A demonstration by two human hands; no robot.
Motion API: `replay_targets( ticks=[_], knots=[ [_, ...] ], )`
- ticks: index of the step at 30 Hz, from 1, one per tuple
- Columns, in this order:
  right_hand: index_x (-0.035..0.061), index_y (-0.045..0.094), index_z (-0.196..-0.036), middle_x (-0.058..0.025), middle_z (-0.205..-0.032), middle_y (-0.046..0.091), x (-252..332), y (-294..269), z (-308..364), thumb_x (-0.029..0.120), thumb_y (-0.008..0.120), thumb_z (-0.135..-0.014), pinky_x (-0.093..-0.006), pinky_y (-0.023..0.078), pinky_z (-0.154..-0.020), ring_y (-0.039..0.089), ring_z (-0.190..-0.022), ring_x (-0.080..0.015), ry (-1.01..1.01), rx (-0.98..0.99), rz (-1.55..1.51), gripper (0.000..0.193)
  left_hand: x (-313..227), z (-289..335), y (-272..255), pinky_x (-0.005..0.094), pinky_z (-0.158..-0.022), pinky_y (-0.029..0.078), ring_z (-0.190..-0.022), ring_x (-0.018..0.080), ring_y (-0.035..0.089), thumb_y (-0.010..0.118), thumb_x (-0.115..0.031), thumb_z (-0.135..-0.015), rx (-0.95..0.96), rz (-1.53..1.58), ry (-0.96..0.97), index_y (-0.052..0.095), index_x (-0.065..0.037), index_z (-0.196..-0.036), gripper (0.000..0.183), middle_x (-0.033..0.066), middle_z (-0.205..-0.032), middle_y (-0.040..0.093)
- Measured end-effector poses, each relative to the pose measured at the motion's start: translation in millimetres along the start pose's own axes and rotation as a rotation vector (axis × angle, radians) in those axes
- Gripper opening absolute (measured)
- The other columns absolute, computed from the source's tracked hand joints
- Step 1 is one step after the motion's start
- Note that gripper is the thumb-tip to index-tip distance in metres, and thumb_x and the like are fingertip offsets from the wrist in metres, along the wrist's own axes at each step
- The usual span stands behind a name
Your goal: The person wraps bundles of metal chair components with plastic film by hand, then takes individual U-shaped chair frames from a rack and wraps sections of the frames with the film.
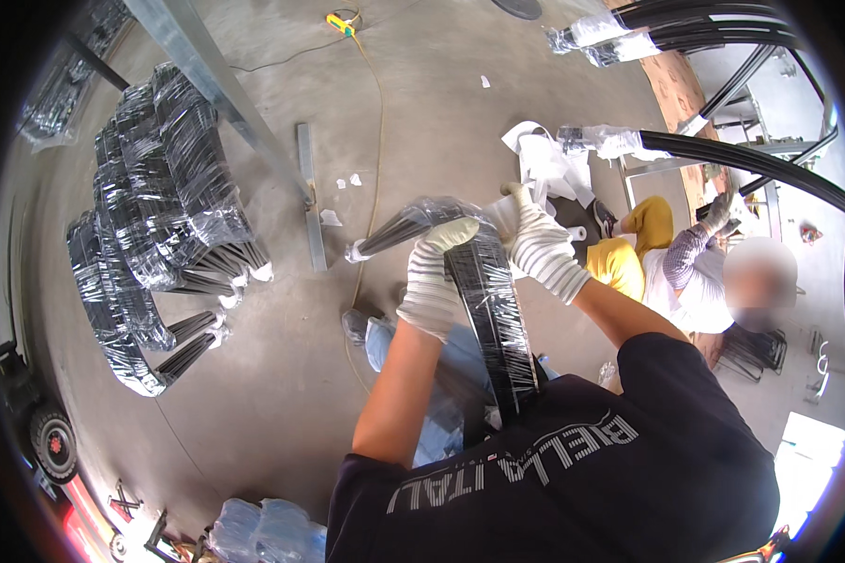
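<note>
A bundle of black curved strips [491, 310], wound in shiny clear film, runs from near my body up to a bend and then off to the left. My left hand [432, 272], in a white striped knit glove, is closed over the bundle at the bend. Just right of the bend, my right hand [545, 242], gloved alike, is closed around a pale, translucent roll of stretch film [500, 220]. Its fingers partly hide the roll. The bundle's left end [355, 251] has a whitish wrapped tip.
Several film-wrapped black bundles [174, 178] lie piled on the floor at left, near a metal post [225, 94]. More bundles [751, 155] rest on a rack at right. A co-worker in yellow trousers [643, 235] sits close by. A cord [381, 122] crosses the floor.
</note>
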State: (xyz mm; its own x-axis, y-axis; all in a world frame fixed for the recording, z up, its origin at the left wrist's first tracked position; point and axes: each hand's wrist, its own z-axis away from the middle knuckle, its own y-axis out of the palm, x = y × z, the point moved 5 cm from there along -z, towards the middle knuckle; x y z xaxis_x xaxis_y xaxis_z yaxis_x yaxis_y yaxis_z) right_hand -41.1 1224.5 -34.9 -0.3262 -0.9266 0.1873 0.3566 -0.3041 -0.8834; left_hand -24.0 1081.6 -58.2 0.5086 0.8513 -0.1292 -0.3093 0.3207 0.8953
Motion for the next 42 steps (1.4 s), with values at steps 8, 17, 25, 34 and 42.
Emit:
replay_targets(
  ticks=[8,17,25,34,42],
  knots=[
    [0.0198,0.034,-0.124,-0.012,-0.097,0.062,-25.3,30.7,-4.4,0.042,0.068,-0.069,-0.0368,0.045,-0.078,0.06,-0.091,-0.0287,0.162,0.125,-0.216,0.068,4.4,-2.6,8.2,0.0299,-0.074,0.051,-0.079,0.0181,0.059,0.061,-0.004,-0.074,0.047,-0.072,-0.059,0.057,-0.001,-0.093,0.019,0.0082,-0.087,0.06],
    [0.0126,0.036,-0.128,-0.0159,-0.095,0.062,-43.8,76.4,-3.8,0.04,0.037,-0.088,-0.0387,0.043,-0.081,0.059,-0.09,-0.0287,0.157,0.141,-0.394,0.048,6.4,-4.8,8.1,0.0309,-0.074,0.051,-0.078,0.019,0.059,0.063,-0.005,-0.072,0.116,-0.068,-0.002,0.057,-0.001,-0.093,0.021,0.0078,-0.087,0.06],
    [0.0064,0.043,-0.12,-0.0163,-0.101,0.059,-32.7,141.5,42.5,0.042,0.046,-0.078,-0.0418,0.042,-0.086,0.055,-0.1,-0.0305,0.266,0.669,-1.132,0.056,6.6,7.2,15.2,0.0325,-0.072,0.052,-0.076,0.0215,0.06,0.061,-0.009,-0.07,0.144,-0.114,0.012,0.055,0.0,-0.101,0.032,0.0105,-0.087,0.06],
    [-0.0017,0.044,-0.111,-0.0206,-0.104,0.055,-97.6,142.2,56.0,0.039,0.073,-0.063,-0.0471,0.043,-0.089,0.054,-0.1,-0.0365,0.62,0.901,-1.591,0.07,-32.3,31.1,10.0,0.041,-0.084,0.047,-0.097,0.0301,0.055,0.067,-0.052,-0.067,0.238,0.242,-0.078,0.051,0.004,-0.108,0.071,0.0169,-0.106,0.054],
    [-0.004,0.039,-0.124,-0.0179,-0.11,0.056,-42.6,100.3,152.2,0.038,0.077,-0.062,-0.0381,0.046,-0.088,0.056,-0.099,-0.0276,0.376,1.092,-2.183,0.083,-21.7,50.4,15.9,0.038,-0.076,0.043,-0.086,0.0228,0.051,0.06,-0.072,-0.061,0.254,0.132,0.024,0.047,-0.002,-0.112,0.087,0.0098,-0.098,0.052]
  ],
)
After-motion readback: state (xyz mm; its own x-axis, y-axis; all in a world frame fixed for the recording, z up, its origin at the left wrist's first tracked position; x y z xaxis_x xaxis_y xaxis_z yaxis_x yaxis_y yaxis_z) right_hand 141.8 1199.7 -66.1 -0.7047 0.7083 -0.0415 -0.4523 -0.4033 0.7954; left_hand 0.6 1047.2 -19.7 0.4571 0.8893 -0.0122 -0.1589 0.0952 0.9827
